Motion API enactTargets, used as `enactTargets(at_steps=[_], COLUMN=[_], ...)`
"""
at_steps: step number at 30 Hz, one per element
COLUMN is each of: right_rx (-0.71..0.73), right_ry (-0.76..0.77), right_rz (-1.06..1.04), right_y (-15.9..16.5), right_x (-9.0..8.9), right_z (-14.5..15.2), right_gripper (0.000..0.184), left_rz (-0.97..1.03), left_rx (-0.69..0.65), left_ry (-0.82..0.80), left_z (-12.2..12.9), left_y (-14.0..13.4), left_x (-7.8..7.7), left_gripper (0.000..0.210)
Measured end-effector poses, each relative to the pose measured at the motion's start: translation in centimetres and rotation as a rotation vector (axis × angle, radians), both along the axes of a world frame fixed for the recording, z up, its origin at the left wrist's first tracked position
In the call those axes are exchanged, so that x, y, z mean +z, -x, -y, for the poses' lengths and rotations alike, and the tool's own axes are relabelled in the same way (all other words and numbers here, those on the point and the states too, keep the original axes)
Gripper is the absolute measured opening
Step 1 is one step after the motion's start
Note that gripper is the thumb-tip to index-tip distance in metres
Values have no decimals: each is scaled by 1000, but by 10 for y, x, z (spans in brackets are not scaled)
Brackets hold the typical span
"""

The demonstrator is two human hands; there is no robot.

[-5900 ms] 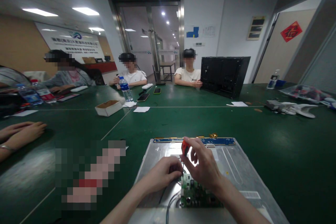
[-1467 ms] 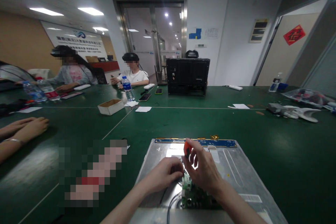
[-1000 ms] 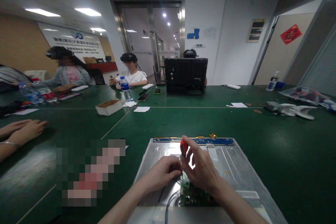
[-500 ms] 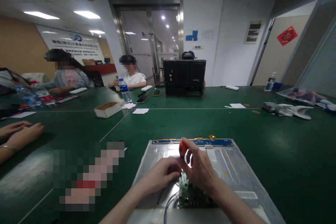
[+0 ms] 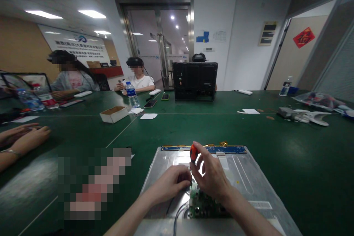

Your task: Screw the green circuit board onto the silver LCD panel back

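Note:
My right hand [image 5: 212, 174] grips the orange and black handle of a screwdriver [image 5: 194, 152], held upright with its tip down. The tip is hidden behind my fingers. Close beside it, my left hand [image 5: 177, 180] is closed, thumb and fingers pinched near the screwdriver's lower end; what they hold, if anything, cannot be seen. Below both hands lies a green circuit board [image 5: 203, 206] on the silver metal back of a flat display panel [image 5: 249, 180]. A blue circuit strip [image 5: 233, 149] runs along the panel's far edge. A dark cable [image 5: 176, 221] curves beside the green board.
A small open box [image 5: 114, 114], a water bottle [image 5: 132, 95] and phones [image 5: 150, 103] stand or lie farther back on the green table. Another person's hands [image 5: 30, 140] are at the left. A black monitor frame [image 5: 195, 81] stands opposite; metal and white parts [image 5: 302, 115] lie right.
The screwdriver handle has turned slightly in my right hand, and its fingertips have shifted a little. My left hand stays in place. At the far left, a person's framed panel has swung into fuller view.

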State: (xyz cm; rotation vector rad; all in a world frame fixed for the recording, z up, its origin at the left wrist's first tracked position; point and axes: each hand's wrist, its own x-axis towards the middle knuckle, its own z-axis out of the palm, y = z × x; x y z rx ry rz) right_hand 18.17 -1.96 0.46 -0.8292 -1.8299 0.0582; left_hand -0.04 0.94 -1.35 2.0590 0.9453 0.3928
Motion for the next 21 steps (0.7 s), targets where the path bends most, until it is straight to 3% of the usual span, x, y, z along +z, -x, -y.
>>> enactTargets(at_steps=[12, 21], right_rx=[-34, -23], right_ry=[-21, 20], right_rz=[11, 8], right_y=[-4, -6], right_x=[-2, 1], right_z=[-5, -3], right_gripper=[57, 61], left_rz=[-38, -34], left_rx=[1, -8], left_ry=[-29, -48], left_z=[2, 0], left_y=[-2, -2], left_x=[7, 3], left_gripper=[10, 12])
